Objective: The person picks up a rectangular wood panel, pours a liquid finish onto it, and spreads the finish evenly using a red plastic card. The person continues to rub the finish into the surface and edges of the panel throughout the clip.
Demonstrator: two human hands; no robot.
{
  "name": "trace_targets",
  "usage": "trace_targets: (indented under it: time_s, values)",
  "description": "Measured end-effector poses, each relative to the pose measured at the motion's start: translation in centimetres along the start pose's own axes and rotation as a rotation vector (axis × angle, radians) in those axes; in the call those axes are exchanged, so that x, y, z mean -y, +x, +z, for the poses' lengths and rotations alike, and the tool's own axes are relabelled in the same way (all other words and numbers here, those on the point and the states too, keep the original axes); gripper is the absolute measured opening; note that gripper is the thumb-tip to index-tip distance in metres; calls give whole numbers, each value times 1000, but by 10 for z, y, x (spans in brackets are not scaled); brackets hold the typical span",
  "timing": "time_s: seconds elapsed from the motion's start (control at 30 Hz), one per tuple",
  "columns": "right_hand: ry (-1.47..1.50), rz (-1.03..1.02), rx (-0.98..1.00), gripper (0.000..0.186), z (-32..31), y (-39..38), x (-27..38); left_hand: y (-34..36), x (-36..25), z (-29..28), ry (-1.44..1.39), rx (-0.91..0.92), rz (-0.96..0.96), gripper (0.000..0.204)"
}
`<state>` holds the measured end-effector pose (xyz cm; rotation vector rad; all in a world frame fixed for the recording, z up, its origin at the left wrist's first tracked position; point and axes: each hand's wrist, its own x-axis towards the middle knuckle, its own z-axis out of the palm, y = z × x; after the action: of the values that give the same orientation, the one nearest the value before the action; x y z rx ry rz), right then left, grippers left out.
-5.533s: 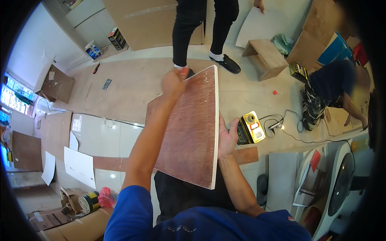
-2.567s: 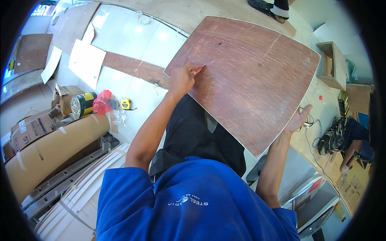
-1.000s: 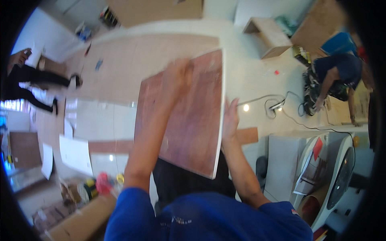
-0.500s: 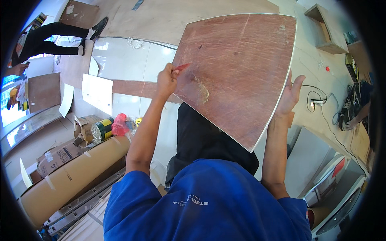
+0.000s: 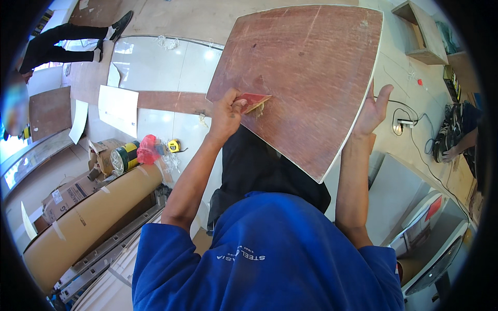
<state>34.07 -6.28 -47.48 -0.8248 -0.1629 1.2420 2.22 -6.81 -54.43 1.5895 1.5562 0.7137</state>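
Note:
A large reddish-brown plywood board point(image 5: 311, 67) with a pale edge stands tilted in front of me, above my dark trousers. My left hand point(image 5: 227, 115) is closed round a flat red scraper point(image 5: 253, 100), its edge pressed to the board's lower left part. Yellowish glue-like residue point(image 5: 261, 109) clings at the scraper's edge. On the other side, my right hand point(image 5: 372, 116) holds the board by its right edge, with the thumb sticking out and the other fingers mostly hidden behind the board.
A long cardboard roll point(image 5: 98, 220), a green-and-yellow can point(image 5: 124, 156), a red plastic bag point(image 5: 148, 149) and a yellow tape measure point(image 5: 174, 145) lie at left. Another person's legs point(image 5: 67, 49) show far left. A power strip point(image 5: 406, 123) with cords and an open wooden box point(image 5: 420, 33) are at right.
My left hand has moved right with the scraper, from the board's left edge onto the residue patch. The residue now bunches at the scraper. The board sits slightly higher in view.

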Motion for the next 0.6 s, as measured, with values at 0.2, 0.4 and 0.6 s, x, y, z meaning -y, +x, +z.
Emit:
trace_targets:
  time_s: [0.2,0.4,0.6]
  values:
    - [49,-6,31,89,7,-5,-1,-28,-25,-7,31,-27,33,7]
    - [72,-11,96,90,15,-2,-2,-60,-66,-17,-58,66,-70,7]
    - [87,-6,154,85,29,-4,2,30,-128,-46,-815,229,-194,15]
